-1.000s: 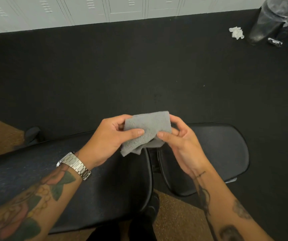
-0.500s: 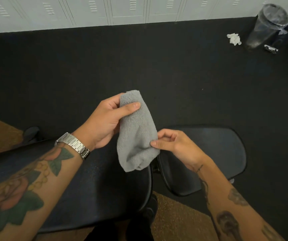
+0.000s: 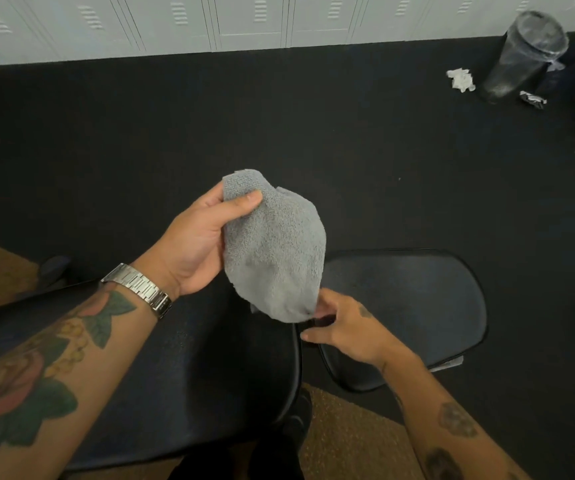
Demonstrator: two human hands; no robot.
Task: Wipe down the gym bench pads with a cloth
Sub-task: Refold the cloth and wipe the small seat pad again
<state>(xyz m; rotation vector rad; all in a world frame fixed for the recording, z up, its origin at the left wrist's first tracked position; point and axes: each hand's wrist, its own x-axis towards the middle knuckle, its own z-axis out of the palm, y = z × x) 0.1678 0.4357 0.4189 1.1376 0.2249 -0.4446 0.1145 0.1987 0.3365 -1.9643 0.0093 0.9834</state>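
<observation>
**Above the bench pads, a grey cloth hangs from the left hand**

Over the gap between the two black pads, the left hand (image 3: 196,251) holds a grey terry cloth (image 3: 275,251) up in the air, thumb pressed on its upper end and fingers curled behind it. From that grip the cloth hangs down in a loose, rounded drape, its lower edge just above the near corner where the pads meet. A silver metal watch (image 3: 139,289) sits on the left wrist, and the forearm behind it carries a coloured flower tattoo.

Just below the cloth's bottom edge is the right hand (image 3: 345,329), fingers loosely bent and pointing left. Its fingertips are at or very near the hem; whether they pinch the fabric cannot be told.

Beneath the left arm lies the long back pad (image 3: 189,375), dark and faintly speckled. To its right, apart by a narrow gap, is the smaller seat pad (image 3: 417,299), rounded at its corners.

Far right on the black floor (image 3: 140,140) stands a dark bin (image 3: 525,53) lined with clear plastic, with a crumpled white paper (image 3: 461,79) beside it. Pale grey lockers (image 3: 244,19) run along the far wall.
</observation>
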